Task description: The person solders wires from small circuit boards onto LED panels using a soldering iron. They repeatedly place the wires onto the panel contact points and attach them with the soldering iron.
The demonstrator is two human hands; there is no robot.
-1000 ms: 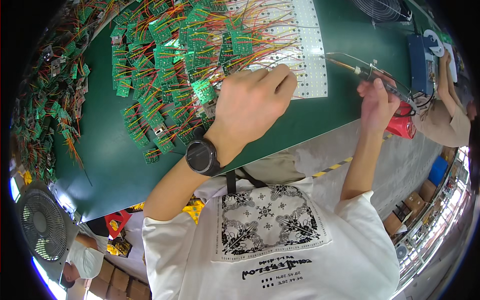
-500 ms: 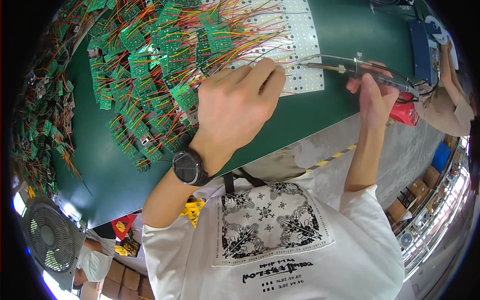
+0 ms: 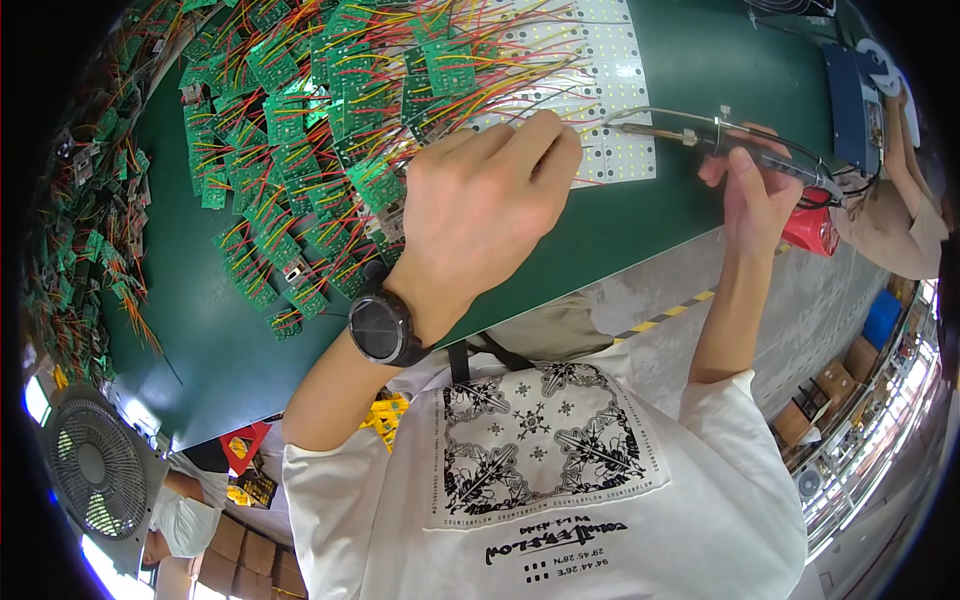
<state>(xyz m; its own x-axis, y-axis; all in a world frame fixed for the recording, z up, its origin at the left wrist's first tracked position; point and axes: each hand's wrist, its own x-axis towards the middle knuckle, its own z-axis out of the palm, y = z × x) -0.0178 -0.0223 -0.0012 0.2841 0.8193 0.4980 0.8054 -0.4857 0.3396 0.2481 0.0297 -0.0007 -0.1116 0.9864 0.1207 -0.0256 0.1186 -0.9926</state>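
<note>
Head view: your iron [image 3: 707, 143] has moved inward over the panel [image 3: 628, 72], right of upper centre, its tip [image 3: 634, 129] now near your left hand [image 3: 490, 205]. Your right hand [image 3: 757, 195] clasps it; the left grip's hidden, can't tell.

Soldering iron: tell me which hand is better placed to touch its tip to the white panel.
Right hand, probably: it grips the soldering iron, whose tip points over the white panel. The left hand, curled, is only near the tip.
</note>
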